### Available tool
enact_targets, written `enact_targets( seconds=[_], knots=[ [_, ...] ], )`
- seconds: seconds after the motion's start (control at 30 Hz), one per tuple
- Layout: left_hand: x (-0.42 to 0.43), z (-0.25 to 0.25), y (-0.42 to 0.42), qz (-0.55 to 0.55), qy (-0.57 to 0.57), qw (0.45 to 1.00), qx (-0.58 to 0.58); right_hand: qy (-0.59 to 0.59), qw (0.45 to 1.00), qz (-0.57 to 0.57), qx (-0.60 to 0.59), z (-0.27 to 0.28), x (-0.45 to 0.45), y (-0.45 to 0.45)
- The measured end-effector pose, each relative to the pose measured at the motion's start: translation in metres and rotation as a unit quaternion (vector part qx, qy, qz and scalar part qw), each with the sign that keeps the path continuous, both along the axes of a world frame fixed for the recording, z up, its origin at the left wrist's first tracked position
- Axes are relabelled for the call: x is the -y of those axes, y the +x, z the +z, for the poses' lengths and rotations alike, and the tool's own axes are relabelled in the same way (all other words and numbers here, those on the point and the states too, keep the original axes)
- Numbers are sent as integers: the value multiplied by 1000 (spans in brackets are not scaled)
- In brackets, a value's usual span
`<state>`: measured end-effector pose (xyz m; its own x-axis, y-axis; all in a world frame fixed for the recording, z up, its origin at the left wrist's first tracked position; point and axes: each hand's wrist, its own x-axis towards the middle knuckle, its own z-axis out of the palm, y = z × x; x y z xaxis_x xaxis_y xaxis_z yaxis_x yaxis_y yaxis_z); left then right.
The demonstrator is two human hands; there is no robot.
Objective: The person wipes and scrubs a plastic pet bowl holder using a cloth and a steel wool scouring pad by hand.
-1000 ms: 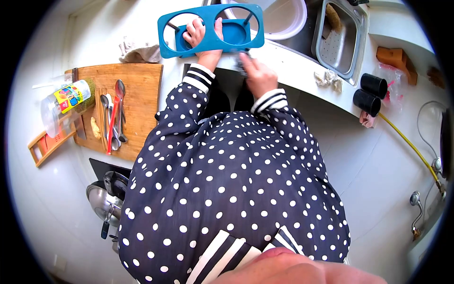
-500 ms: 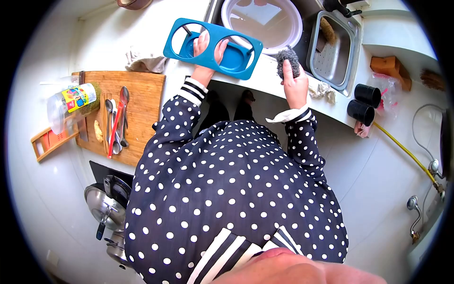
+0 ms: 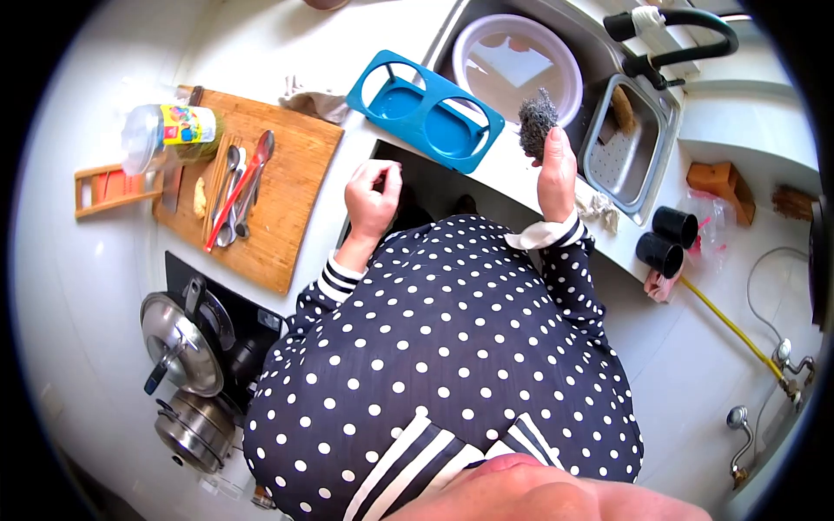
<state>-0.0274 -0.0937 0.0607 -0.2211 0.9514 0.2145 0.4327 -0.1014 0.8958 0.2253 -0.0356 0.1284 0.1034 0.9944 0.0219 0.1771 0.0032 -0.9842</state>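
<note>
My right hand (image 3: 557,178) grips a grey steel wool scrubber (image 3: 538,123), held up near the counter's front edge by the sink. Standing on the white counter is a blue two-hole caddy (image 3: 425,106), its round openings facing up. My left hand (image 3: 372,200) is in front of the caddy and apart from it, fingers curled in with nothing visible in them. Behind the scrubber, a pale round basin (image 3: 575,91) of cloudy water sits in the sink.
A wooden cutting board (image 3: 291,182) at left carries spoons, chopsticks and a plastic jar (image 3: 187,124). Pots (image 3: 193,425) stand lower left. Right of the basin are a steel drainer (image 3: 647,174), a black faucet (image 3: 695,43) and two black cups (image 3: 662,253).
My left hand has come out of the caddy and drawn back toward my body. The caddy now stands by itself on the counter. The scrubber stays in my right hand. The view has shifted.
</note>
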Motion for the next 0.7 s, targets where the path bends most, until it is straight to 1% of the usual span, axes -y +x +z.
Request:
enact_targets(
  seconds=[0.03,0.07,0.1,0.13,0.17,0.2,0.23,0.27,0.3,0.33,0.37,0.4,0.47,0.5,0.53,0.6,0.63,0.67,0.7],
  knots=[
    [3,10,-3,77,-5,997,0,0,999,15,29,3,-2,0],
    [-3,9,-6,154,13,987,42,0,998,32,61,6,-4,-1],
    [-16,3,-9,183,5,973,139,59,987,67,137,9,-9,-4],
    [-29,3,-10,209,-2,949,237,33,978,81,190,17,-14,-12],
    [-37,6,-10,153,-87,931,321,59,968,108,219,25,-18,-24],
    [-45,16,-8,91,-168,897,400,86,956,133,249,31,-21,-38],
    [-50,17,-5,42,-225,842,489,151,933,155,287,33,-20,-54],
    [-54,21,1,21,-254,793,553,216,904,176,324,34,-18,-70],
    [-54,14,7,-3,-229,786,574,247,884,207,337,28,-15,-83],
    [-53,5,12,-27,-205,777,594,257,852,252,380,23,-12,-93],
    [-57,-3,13,-20,-190,771,608,287,836,268,383,13,-15,-95],
    [-57,-3,11,-30,-202,770,605,315,820,283,386,5,-22,-96],
    [-58,-1,9,-48,-224,764,603,294,807,215,465,4,-47,-86],
    [-57,8,10,-49,-223,761,607,268,805,177,499,6,-62,-80],
    [-54,7,10,-48,-225,762,606,287,810,162,485,4,-68,-79],
    [-59,7,9,-53,-221,768,599,285,797,247,472,0,-47,-94],
    [-59,5,13,-16,-211,769,603,313,795,303,422,6,-29,-101],
    [-61,5,12,-28,-211,770,601,339,775,288,449,4,-25,-103],
    [-61,6,12,-37,-215,771,598,304,792,259,462,4,-35,-97]
  ],
)
